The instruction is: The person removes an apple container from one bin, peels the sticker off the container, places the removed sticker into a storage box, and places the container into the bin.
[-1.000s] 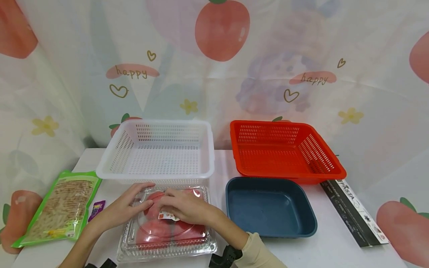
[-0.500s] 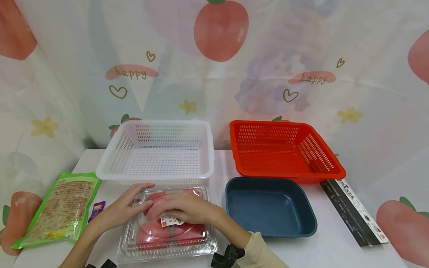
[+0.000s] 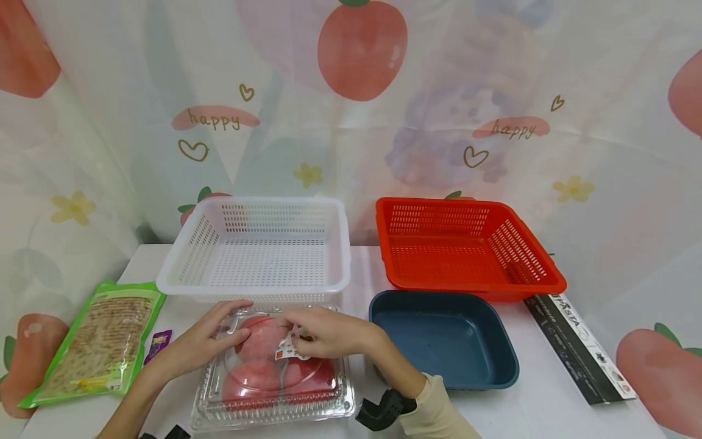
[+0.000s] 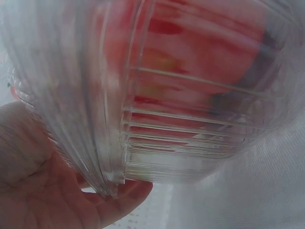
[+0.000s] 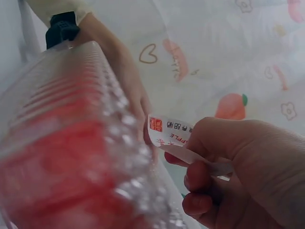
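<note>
A clear plastic clamshell box (image 3: pixel 274 413) of red apples (image 3: pixel 251 383) lies on the table in front, its lid down. My left hand (image 3: pixel 198 340) grips its far left side, thumb on the lid; in the left wrist view the fingers (image 4: pixel 126 198) curl under the box's ribbed edge. Over the lid, my right hand (image 3: pixel 337 332) pinches a white printed label (image 3: pixel 286 350) between thumb and fingers. In the right wrist view the label (image 5: pixel 167 130) stands curled up, with red and black print reading "APPLE"; part of it is hidden by the fingers.
Behind the box stands a white perforated basket (image 3: pixel 170 286). To the right are a dark blue basin (image 3: pixel 439 347) and a red basket (image 3: pixel 386 268), with a long black-and-white box (image 3: pixel 584 350) beside them. A green-edged bag (image 3: pixel 99 341) and small purple packet (image 3: pixel 158 345) lie left.
My right hand has shifted to the right across the lid, drawing the label with it, and more of the apples now shows. The left hand and the box stay in place.
</note>
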Available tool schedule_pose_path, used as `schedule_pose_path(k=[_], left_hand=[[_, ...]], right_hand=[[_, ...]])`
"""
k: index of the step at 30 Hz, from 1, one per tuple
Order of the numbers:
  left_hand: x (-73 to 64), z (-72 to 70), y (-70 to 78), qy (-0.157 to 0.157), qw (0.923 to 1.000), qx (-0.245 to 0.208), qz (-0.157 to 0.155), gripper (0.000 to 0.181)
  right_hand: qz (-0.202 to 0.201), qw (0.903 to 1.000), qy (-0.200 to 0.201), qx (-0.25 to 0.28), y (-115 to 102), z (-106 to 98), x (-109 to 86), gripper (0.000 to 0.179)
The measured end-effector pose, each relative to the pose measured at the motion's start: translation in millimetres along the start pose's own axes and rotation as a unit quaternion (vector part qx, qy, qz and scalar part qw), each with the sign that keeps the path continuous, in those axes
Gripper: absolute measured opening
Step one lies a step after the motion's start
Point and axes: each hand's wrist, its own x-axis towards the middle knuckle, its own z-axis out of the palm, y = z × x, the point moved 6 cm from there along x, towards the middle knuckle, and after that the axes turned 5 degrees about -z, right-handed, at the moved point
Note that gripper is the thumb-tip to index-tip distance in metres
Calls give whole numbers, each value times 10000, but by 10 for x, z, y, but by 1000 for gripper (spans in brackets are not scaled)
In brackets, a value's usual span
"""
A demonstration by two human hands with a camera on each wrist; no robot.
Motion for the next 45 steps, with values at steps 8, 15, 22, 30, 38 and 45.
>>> schedule_pose_path(k=[8, 15, 22, 30, 38, 45], left_hand=[[-7, 4, -13, -10, 10000, -8, -48, 52], [4, 0, -18, 37, 10000, 31, 13, 50], [20, -5, -11, 53, 10000, 28, 28, 50], [11, 3, -24, 8, 10000, -14, -25, 51], [-9, -38, 44, -36, 10000, -27, 41, 50], [-9, -18, 7, -11, 10000, -38, -52, 50]], right_hand=[[5, 9990, 147, 420, 35, -141, -104, 15], [-96, 9987, 217, 458, 58, -295, -223, 13], [-124, 9986, 362, 351, 82, -432, -334, 24], [-228, 9980, 237, 541, 115, -472, -483, 28], [-122, 9954, -25, 952, 189, -449, -846, 35], [191, 9940, 519, 942, 403, -596, -1410, 37]])
